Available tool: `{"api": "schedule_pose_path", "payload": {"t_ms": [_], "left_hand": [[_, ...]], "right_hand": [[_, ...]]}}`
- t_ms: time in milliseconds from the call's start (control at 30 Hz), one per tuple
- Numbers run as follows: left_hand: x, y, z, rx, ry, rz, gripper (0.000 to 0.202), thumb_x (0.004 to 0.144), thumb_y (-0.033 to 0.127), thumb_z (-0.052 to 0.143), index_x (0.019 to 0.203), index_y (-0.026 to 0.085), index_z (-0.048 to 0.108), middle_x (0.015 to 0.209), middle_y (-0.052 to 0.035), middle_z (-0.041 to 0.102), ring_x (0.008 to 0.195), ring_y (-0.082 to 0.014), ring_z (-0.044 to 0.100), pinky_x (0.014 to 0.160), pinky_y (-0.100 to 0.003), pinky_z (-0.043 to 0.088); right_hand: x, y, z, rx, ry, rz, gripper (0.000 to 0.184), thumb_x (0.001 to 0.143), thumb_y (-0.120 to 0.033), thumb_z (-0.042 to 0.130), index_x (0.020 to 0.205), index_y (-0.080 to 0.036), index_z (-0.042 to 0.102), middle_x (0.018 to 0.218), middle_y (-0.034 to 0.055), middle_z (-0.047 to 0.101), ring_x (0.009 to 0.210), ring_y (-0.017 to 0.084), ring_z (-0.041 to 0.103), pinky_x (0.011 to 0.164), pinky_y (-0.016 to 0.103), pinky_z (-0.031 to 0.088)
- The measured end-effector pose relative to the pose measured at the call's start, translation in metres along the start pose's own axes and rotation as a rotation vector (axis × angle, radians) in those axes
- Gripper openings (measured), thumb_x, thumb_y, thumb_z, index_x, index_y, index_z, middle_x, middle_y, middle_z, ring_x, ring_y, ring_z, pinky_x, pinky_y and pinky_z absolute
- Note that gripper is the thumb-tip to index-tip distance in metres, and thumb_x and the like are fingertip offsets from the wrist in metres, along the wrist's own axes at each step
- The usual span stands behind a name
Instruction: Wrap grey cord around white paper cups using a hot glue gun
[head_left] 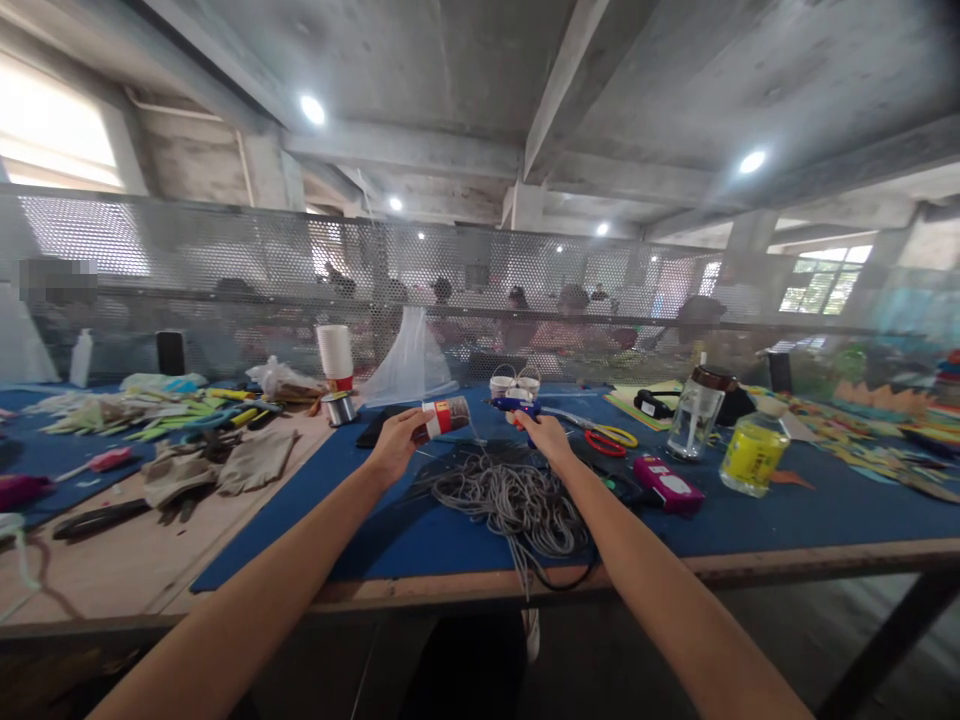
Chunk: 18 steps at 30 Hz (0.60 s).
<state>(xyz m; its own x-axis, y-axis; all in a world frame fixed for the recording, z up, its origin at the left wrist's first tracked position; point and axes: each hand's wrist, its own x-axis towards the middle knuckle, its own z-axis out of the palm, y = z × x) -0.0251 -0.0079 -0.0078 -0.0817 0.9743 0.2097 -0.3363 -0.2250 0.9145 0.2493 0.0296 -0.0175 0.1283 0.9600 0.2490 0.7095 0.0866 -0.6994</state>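
My left hand (396, 447) is closed around a paper cup (448, 416) tipped on its side, its open or base end toward the right. The cup has a red and white band, and its right part looks wrapped in grey cord. My right hand (545, 436) grips a blue glue gun (516, 405), its nozzle pointing left toward the cup, with a gap between them. Below both hands lies a tangled heap of grey cord (517, 505). A thin strand hangs between cup and heap. Scissors (611, 441) with red and yellow handles lie right of my right hand.
Stacked paper cups (334, 352), a wire spool (340, 408) and gloves (256, 463) are on the left. Small white cups with handles (514, 384) stand behind. A glass bottle (694, 418), yellow-labelled bottle (754, 450) and purple object (667, 484) are right. A mesh partition (465, 260) runs behind.
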Motion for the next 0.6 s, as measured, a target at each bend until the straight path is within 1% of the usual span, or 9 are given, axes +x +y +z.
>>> {"api": "schedule_pose_path", "payload": {"t_ms": [133,300,400,500,533,600], "left_hand": [[-0.001,0.001,0.001,0.016,-0.011,0.005,0.034,0.057,0.030,0.084,0.083,0.011,0.072,0.081,-0.0082,0.073,0.069,-0.0180,0.065,0.066,-0.028,0.048],[-0.006,0.005,0.006,0.018,-0.025,0.009,0.036,0.056,0.028,0.085,0.085,0.010,0.073,0.083,-0.0093,0.074,0.069,-0.0174,0.065,0.067,-0.028,0.048],[-0.009,0.007,0.008,0.020,-0.040,-0.001,0.036,0.055,0.028,0.085,0.084,0.011,0.074,0.082,-0.0085,0.074,0.069,-0.0164,0.065,0.068,-0.027,0.049],[-0.010,0.007,0.010,0.029,-0.057,-0.004,0.035,0.055,0.028,0.086,0.084,0.011,0.075,0.082,-0.0086,0.074,0.069,-0.0168,0.065,0.069,-0.028,0.049],[-0.010,0.007,0.010,0.030,-0.060,-0.003,0.035,0.054,0.028,0.086,0.083,0.011,0.075,0.082,-0.0086,0.074,0.069,-0.0169,0.065,0.069,-0.028,0.049],[-0.009,0.005,0.010,0.026,-0.064,0.004,0.035,0.055,0.028,0.086,0.084,0.012,0.075,0.082,-0.0083,0.074,0.069,-0.0168,0.064,0.070,-0.028,0.050]], "right_hand": [[-0.001,-0.001,0.004,-0.161,-0.005,0.030,0.051,0.086,-0.062,0.049,0.087,-0.016,0.071,0.093,0.0145,0.073,0.094,0.028,0.068,0.075,0.030,0.046],[-0.005,-0.005,0.007,-0.219,0.004,0.090,0.052,0.083,-0.062,0.054,0.102,-0.015,0.067,0.105,0.0166,0.071,0.103,0.031,0.066,0.079,0.034,0.047],[-0.006,-0.004,0.009,-0.279,0.006,0.099,0.050,0.083,-0.061,0.054,0.103,-0.016,0.066,0.106,0.0164,0.071,0.105,0.032,0.065,0.081,0.038,0.047],[-0.008,-0.003,0.011,-0.342,0.006,0.060,0.045,0.083,-0.056,0.057,0.099,-0.015,0.066,0.105,0.0177,0.070,0.104,0.032,0.065,0.082,0.039,0.047],[-0.009,-0.004,0.011,-0.359,0.035,0.025,0.041,0.084,-0.052,0.059,0.098,-0.015,0.066,0.107,0.0180,0.069,0.105,0.032,0.064,0.083,0.038,0.046],[-0.011,-0.010,0.011,-0.350,0.120,-0.089,0.030,0.086,-0.044,0.059,0.096,-0.016,0.066,0.111,0.0167,0.067,0.110,0.030,0.061,0.087,0.038,0.045]]}}
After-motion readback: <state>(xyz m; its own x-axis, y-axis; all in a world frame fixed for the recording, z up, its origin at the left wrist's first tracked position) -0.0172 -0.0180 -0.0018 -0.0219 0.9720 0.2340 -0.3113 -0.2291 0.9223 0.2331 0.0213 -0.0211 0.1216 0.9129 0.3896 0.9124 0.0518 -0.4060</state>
